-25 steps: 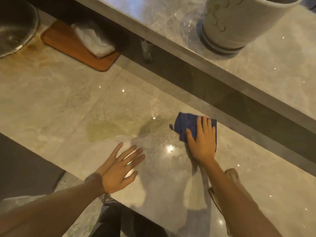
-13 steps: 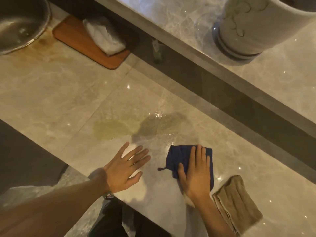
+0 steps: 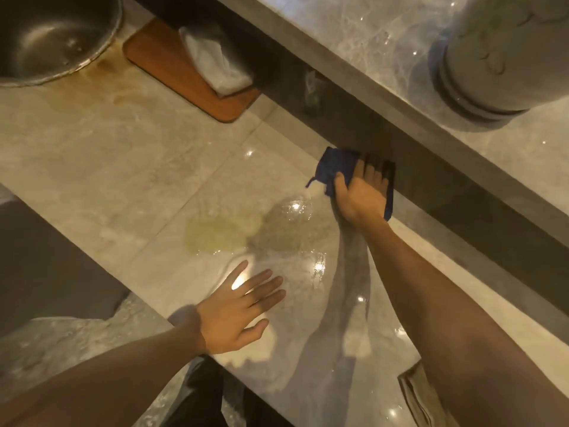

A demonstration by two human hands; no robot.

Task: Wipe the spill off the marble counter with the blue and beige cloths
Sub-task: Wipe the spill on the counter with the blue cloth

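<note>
Far-left back of bench (image 3: 92, 167): steel pot (image 3: 46, 35), brown stain beside its rim.
Right of pot: wood board (image 3: 172, 78) w/ white bag (image 3: 215, 66) on it.
Spill (image 3: 221, 235): yellow-green puddle mid-bench, on the marble; thin wet film spreads right of it toward the cloth.
Left grip (image 3: 237, 309): flat, fingers straight & spread, holds nothing; near front edge, just below puddle. Can't tell if it touches the bench.
Blue cloth (image 3: 335, 167): bunched at bench's far edge, against the dark upstand, right of puddle & apart from it.
Right grip (image 3: 363, 195): palm down on blue cloth, fingers straight, pressing rather than clutching; thumb at cloth's left edge.
Beige cloth (image 3: 412, 392): lying at front right, partly hidden by right forearm; no hand on it.
Upper ledge, far right: pale planter (image 3: 498, 57).
Step, prob.: wet wipe w/ blue cloth, at far end of a stroke; puddle not cleared.
Next, likely: drag cloth back left through puddle, keep palm pressure even so liquid isn't just pushed around. Beige prob. for the dry pass.
</note>
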